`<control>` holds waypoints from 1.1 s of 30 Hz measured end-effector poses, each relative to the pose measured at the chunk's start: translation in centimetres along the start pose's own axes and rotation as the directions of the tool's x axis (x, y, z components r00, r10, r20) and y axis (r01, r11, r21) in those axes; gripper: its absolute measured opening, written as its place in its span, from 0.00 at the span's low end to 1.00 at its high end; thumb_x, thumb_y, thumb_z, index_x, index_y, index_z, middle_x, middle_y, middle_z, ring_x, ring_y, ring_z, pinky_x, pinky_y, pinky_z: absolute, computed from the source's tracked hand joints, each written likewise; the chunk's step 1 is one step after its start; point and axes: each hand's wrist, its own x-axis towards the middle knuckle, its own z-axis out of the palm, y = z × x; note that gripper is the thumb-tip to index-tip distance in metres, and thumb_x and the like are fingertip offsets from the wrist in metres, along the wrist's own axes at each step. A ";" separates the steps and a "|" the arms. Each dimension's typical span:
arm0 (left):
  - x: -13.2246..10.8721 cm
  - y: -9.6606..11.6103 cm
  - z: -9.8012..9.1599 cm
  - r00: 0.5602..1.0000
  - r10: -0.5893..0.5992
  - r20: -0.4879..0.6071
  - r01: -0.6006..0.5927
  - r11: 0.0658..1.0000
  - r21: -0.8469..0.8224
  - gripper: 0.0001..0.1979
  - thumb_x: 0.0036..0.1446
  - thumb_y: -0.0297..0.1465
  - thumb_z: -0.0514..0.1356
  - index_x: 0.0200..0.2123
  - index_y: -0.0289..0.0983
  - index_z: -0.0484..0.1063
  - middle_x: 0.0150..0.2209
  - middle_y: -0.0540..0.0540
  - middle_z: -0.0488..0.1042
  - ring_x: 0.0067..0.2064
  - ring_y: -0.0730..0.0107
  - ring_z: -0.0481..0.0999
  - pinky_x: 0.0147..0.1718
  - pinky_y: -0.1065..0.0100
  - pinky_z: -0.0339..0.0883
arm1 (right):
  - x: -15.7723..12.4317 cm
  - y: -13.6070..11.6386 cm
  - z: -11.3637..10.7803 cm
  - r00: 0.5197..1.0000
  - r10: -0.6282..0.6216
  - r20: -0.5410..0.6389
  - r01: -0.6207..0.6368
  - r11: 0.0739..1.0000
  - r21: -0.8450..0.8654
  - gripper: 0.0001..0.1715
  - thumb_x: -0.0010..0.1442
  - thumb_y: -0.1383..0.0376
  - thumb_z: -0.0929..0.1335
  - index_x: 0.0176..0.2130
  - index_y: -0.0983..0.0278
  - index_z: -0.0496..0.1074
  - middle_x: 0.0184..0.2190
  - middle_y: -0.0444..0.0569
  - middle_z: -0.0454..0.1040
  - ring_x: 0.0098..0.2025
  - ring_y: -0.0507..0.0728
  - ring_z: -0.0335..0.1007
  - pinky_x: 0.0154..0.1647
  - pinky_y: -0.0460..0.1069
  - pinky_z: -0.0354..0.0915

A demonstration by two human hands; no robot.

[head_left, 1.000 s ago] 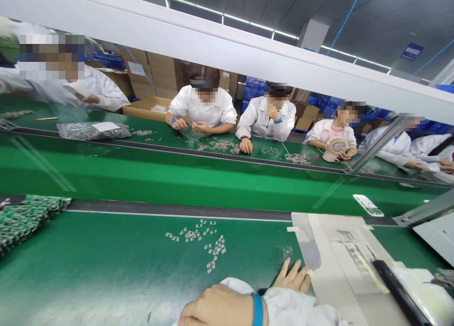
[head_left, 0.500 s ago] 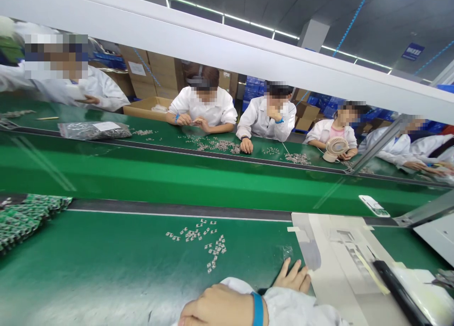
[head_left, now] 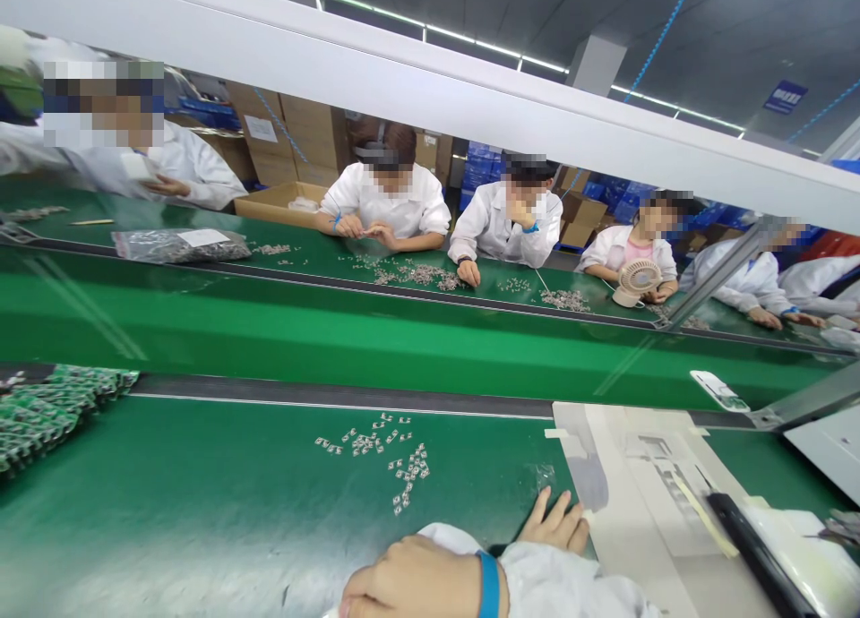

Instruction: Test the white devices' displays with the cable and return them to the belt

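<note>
My forearms are crossed at the bottom of the head view. My left hand [head_left: 554,519] lies on the green work surface [head_left: 221,502], fingers spread and holding nothing. Its fingertips are beside a small piece of clear film [head_left: 541,476] and the edge of a taped-down paper sheet [head_left: 672,519]. Over the left white sleeve [head_left: 451,537] rests my right hand [head_left: 417,578], with a blue wristband [head_left: 489,586]. Its fingers curl down around that sleeve, the tips mostly cut off by the frame. Several small metal pieces [head_left: 409,467] lie scattered beyond my hands.
A pile of green circuit boards [head_left: 60,412] sits at left. On the right are a black pen-like tool [head_left: 756,551] and a clear plastic bag [head_left: 799,546]. A green divider [head_left: 336,327] stands ahead. Beyond it, several co-workers in white coats sit around small-part piles [head_left: 420,274] and a fan [head_left: 637,282].
Both my hands stay where they were. At far right, a co-worker's hands have shifted left. A white-framed flat item near the divider appears slightly further right.
</note>
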 end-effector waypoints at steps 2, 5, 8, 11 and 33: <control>0.0 0.0 0.0 1.000 0.000 -0.002 0.000 1.000 0.004 0.16 0.67 0.30 0.48 0.44 0.42 0.76 0.54 0.50 0.73 0.52 0.64 0.74 0.45 0.56 0.73 | 0.0 0.0 0.0 1.000 -0.001 0.002 0.001 1.000 0.004 0.23 0.68 0.55 0.54 0.43 0.57 0.73 0.31 0.45 0.81 0.30 0.57 0.77 0.24 0.48 0.57; 0.0 0.0 0.1 1.000 0.007 0.008 -0.007 1.000 0.007 0.16 0.67 0.30 0.47 0.43 0.43 0.76 0.54 0.50 0.73 0.53 0.65 0.74 0.45 0.56 0.74 | -0.1 -0.1 -0.1 1.000 -0.005 0.004 0.005 1.000 0.009 0.23 0.68 0.55 0.54 0.42 0.57 0.73 0.32 0.45 0.81 0.30 0.57 0.77 0.25 0.48 0.57; 0.0 0.1 0.4 1.000 0.010 0.011 -0.010 1.000 0.005 0.16 0.67 0.30 0.47 0.44 0.42 0.76 0.54 0.48 0.73 0.53 0.63 0.74 0.44 0.56 0.74 | -0.1 -0.1 -0.2 1.000 -0.005 0.004 0.005 1.000 0.007 0.23 0.68 0.55 0.54 0.42 0.57 0.73 0.32 0.45 0.81 0.30 0.57 0.76 0.25 0.48 0.57; 0.0 0.3 0.7 1.000 0.000 -0.011 0.000 1.000 -0.007 0.17 0.67 0.29 0.47 0.42 0.42 0.76 0.52 0.48 0.75 0.51 0.62 0.75 0.43 0.57 0.75 | -0.1 -0.2 -0.3 1.000 -0.004 0.004 0.004 1.000 0.006 0.23 0.68 0.55 0.54 0.42 0.58 0.73 0.32 0.45 0.81 0.30 0.57 0.76 0.25 0.48 0.56; -0.5 0.5 0.1 0.995 -0.083 0.058 0.091 0.985 -0.148 0.12 0.66 0.25 0.51 0.49 0.35 0.70 0.53 0.45 0.73 0.58 0.59 0.68 0.60 0.54 0.60 | 0.0 -0.7 -1.7 0.998 0.011 0.060 -0.009 1.000 -0.025 0.22 0.68 0.53 0.55 0.42 0.59 0.72 0.34 0.46 0.82 0.31 0.58 0.78 0.24 0.47 0.62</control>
